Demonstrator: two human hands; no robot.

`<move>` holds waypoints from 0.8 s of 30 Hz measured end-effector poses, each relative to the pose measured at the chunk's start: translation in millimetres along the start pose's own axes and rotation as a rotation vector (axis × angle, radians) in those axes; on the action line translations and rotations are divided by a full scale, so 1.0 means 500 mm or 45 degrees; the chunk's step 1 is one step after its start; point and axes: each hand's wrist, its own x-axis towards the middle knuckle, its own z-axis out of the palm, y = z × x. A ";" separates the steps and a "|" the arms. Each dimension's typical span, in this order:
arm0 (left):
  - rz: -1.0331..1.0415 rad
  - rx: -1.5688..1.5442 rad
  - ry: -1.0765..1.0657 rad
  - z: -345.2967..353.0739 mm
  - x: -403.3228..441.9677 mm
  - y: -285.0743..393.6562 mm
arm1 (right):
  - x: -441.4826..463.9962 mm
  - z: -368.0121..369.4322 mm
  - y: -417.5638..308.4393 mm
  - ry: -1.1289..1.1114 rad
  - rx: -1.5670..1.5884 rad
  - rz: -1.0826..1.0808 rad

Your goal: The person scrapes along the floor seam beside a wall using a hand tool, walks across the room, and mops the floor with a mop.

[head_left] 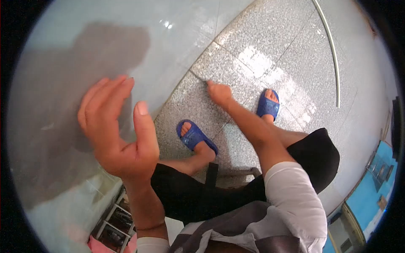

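My left hand (120, 126) is raised close to the camera at the left, its fingers spread from the thumb and nothing between them. Farther off, my right hand (220, 93) is closed and reaches down near the edge of the speckled tile floor (249, 50). A thin dark tool (198, 76) sticks out of its fingers, with the tip at a tile joint by the edge. The tool's handle is hidden in the hand.
Blue slippers (192, 135) are on my feet. A pale hose or strip (333, 50) curves along the floor at the upper right. Smooth grey flooring (168, 46) lies beyond the tile edge. At the lower left stands a rack (113, 221), and a blue surface (382, 168) is at the right.
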 end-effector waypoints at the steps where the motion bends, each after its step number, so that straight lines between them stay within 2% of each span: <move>1: 0.039 -0.013 0.022 0.002 -0.004 -0.006 | 0.007 -0.004 0.023 0.127 0.051 0.032; 2: 0.030 -0.014 0.018 0.000 -0.005 -0.008 | 0.023 -0.054 0.031 0.039 0.116 0.290; 3: 0.050 0.012 0.000 -0.001 -0.002 -0.009 | 0.041 -0.063 0.065 0.135 0.182 0.376; 6: 0.065 0.021 0.000 0.000 0.003 -0.007 | 0.062 -0.117 0.091 0.162 0.109 0.374; 8: 0.055 0.001 0.026 0.002 0.007 -0.001 | 0.048 -0.097 0.032 0.052 0.047 0.257; 10: 0.014 -0.001 0.043 0.007 0.012 0.008 | 0.013 -0.012 -0.041 0.122 0.118 0.228; 11: 0.023 -0.001 0.044 0.011 0.015 0.011 | -0.010 0.012 -0.062 0.075 0.063 0.123; 13: 0.067 0.063 0.115 0.018 0.022 0.018 | -0.063 -0.004 -0.097 -0.199 0.096 -0.237; 16: 0.050 0.136 0.025 0.007 0.019 0.017 | -0.093 0.035 -0.124 -0.308 0.065 -0.358; 17: 0.046 0.146 0.012 0.007 0.015 0.018 | -0.087 0.041 -0.099 -0.222 0.063 -0.360; 19: -0.006 0.044 0.085 0.010 0.006 0.018 | -0.051 0.023 -0.029 0.037 0.057 -0.151; 22: 0.042 0.020 0.070 0.010 0.003 0.005 | 0.034 -0.059 0.067 0.160 0.147 0.315; 24: 0.043 0.024 0.076 0.009 0.008 0.011 | 0.044 -0.074 0.058 0.202 0.183 0.372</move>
